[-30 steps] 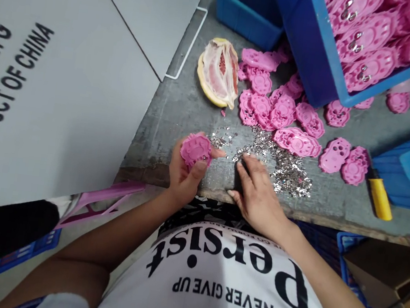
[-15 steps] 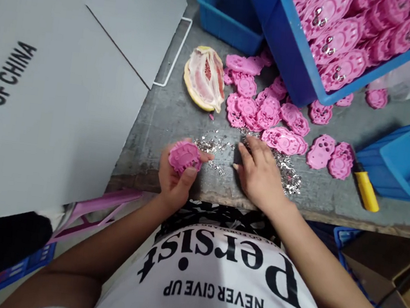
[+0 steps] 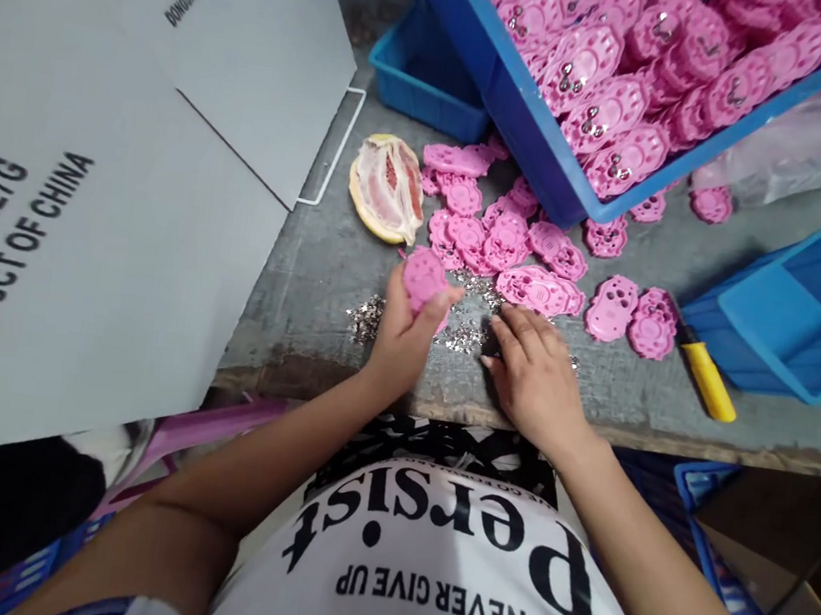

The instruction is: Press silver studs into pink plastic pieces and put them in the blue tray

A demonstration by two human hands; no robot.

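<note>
My left hand (image 3: 399,348) grips a pink plastic part (image 3: 425,277) with a scalloped edge, thumb against its near side, just above the table. My right hand (image 3: 539,375) lies palm down to the right of it, fingers stretched forward and thumb apart. Its fingertips touch a scatter of small shiny metal pieces (image 3: 465,337); whether one is under them is hidden. More metal bits (image 3: 364,320) lie left of my left hand. Beyond both hands, a heap of similar pink parts (image 3: 504,239) is spread out, one long pink part (image 3: 540,290) lying right before my right fingers.
A large blue crate (image 3: 542,164) full of pink parts stands at the back, beside a smaller blue bin (image 3: 427,98). Half a cut pomelo (image 3: 388,189) sits left. At right are a yellow-handled tool (image 3: 710,379) and a blue bin (image 3: 747,332). A big grey-white carton (image 3: 183,247) borders the left.
My left hand has moved right and forward with the pink part, closer to my right hand. My right hand stays over the metal pieces. The view has shifted a little.
</note>
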